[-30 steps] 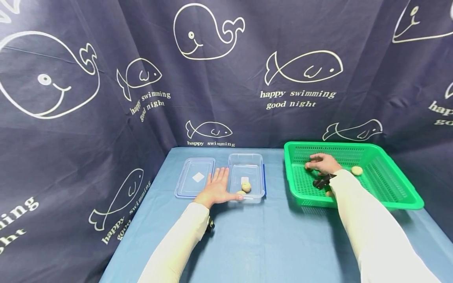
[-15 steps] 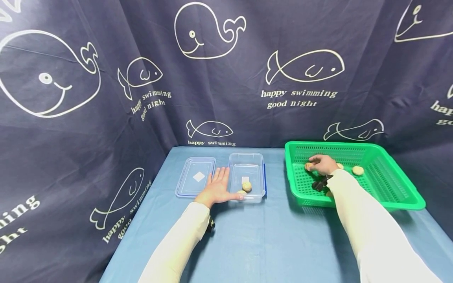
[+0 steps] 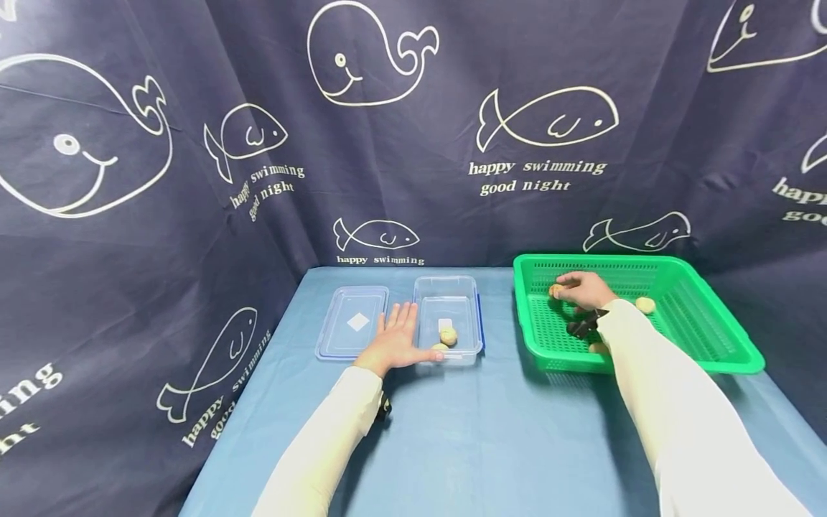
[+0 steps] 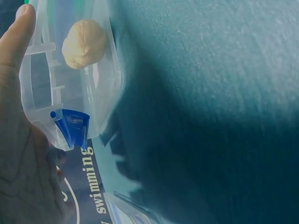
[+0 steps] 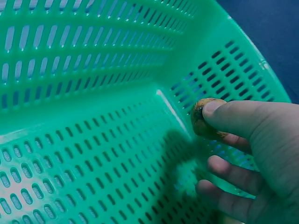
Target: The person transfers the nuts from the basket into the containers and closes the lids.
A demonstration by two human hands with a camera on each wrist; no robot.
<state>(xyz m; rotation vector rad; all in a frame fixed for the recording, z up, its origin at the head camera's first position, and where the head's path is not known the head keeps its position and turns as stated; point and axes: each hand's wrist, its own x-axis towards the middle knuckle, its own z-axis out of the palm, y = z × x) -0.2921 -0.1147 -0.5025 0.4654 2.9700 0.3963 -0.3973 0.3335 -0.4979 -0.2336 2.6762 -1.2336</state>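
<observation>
My right hand (image 3: 584,291) is inside the green plastic basket (image 3: 736,345). Thumb and fingers pinch a small round brown-tan thing (image 5: 201,120) with a dark patch, held over the basket's floor near its far left corner. My left hand (image 3: 395,345) is spread, its palm along the left side of a clear plastic box (image 3: 447,287) and its thumb over the near rim. Inside that box lie a pale tan round thing with a seam (image 3: 449,336) and, partly hidden by the thumb, another pale round thing (image 3: 440,347).
A clear lid (image 3: 332,337) with a white label lies left of the box. More pale rounds, one towards the right (image 3: 645,305) and one near the front (image 3: 598,347), lie in the basket. A dark printed curtain (image 3: 446,179) stands behind the blue-covered table (image 3: 491,431).
My right hand has lifted the brown-tan round slightly and moved it towards the basket's far side. The left hand stays at the box. The head view has shifted a little.
</observation>
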